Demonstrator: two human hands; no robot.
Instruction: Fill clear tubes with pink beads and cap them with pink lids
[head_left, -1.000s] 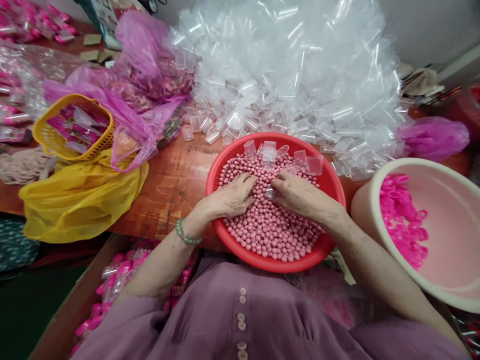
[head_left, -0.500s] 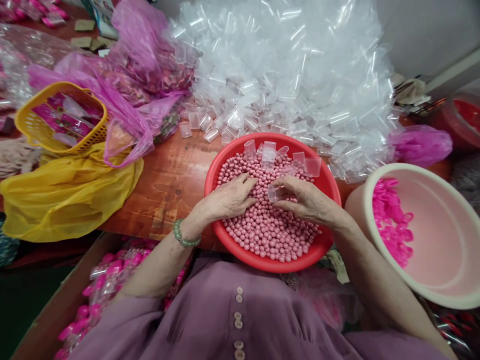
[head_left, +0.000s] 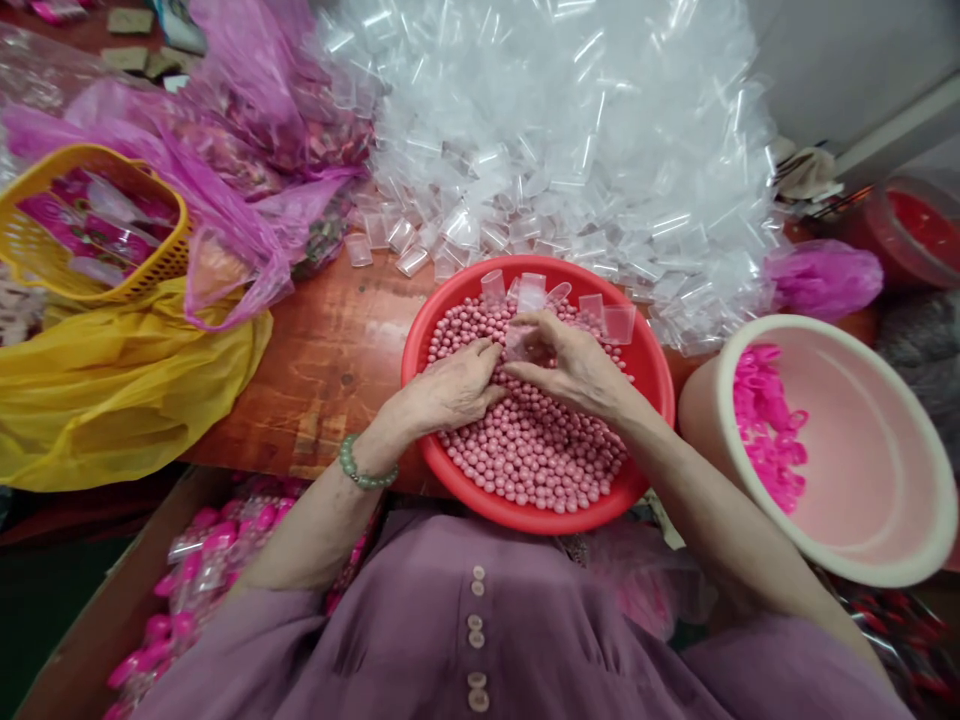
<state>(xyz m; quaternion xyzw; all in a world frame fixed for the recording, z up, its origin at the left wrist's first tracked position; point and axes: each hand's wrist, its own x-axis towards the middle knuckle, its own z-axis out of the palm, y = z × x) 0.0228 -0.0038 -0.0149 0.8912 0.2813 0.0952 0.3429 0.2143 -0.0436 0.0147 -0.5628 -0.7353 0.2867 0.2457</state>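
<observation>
A red basin (head_left: 660, 400) full of pink beads (head_left: 547, 460) sits in front of me. My left hand (head_left: 459, 385) rests on the beads at the left side, its fingers and thumb apart and the fingertips touching them. With my right hand (head_left: 566, 365) I hold a small clear plastic cup (head_left: 516, 342) between thumb and fingers, tilted just above the beads and close to my left fingertips. Several more clear cups, one of them a clear cup (head_left: 532, 291) near the middle, lie on the beads along the basin's far side.
Behind the basin rises a big heap of clear plastic cups (head_left: 555, 130). At the right stands a pale tub (head_left: 885, 450) with bright pink plastic pieces (head_left: 769, 425). A yellow basket (head_left: 161, 265), a yellow bag (head_left: 127, 390) and purple bags (head_left: 262, 235) lie left on the wooden table (head_left: 330, 340).
My right hand has moved left with the clear cup, closer to my left hand. My left hand stays on the beads. The whole view has shifted slightly.
</observation>
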